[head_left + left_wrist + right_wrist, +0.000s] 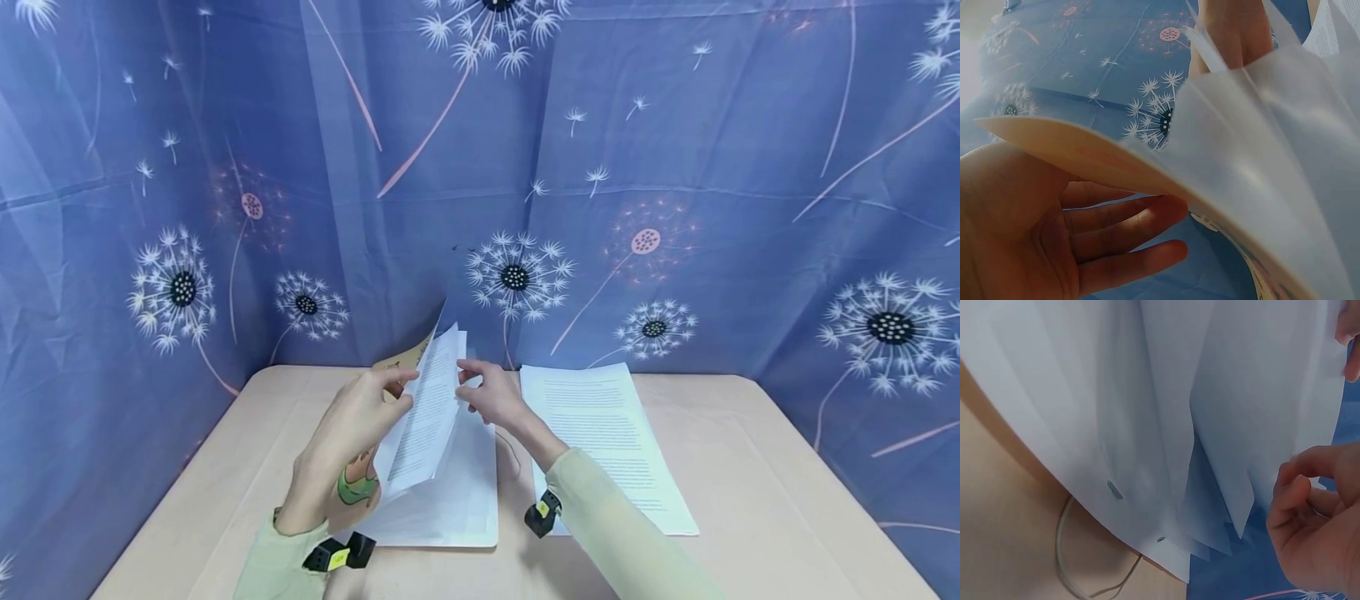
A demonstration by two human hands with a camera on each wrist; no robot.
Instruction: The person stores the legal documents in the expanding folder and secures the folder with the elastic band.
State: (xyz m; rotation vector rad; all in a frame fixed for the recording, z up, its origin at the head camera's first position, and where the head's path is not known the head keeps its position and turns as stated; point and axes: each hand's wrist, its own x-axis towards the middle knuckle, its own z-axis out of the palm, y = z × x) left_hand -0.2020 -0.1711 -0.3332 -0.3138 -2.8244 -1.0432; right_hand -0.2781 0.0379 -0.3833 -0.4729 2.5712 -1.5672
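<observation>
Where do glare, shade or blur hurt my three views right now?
Left wrist: pale glare streaks the translucent sheets, the upper-left corner is washed out, and the left hand sits partly in shade. Right wrist: the pages look dim and soft, no print legible. Head: brightly lit, though print on the paper stack is too small to read.

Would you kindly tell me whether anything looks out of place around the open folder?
Only slightly: a thin cord loops out past the edge of the folder, slack and apparently unfastened, so it looks untidy. No spill shows.
</observation>
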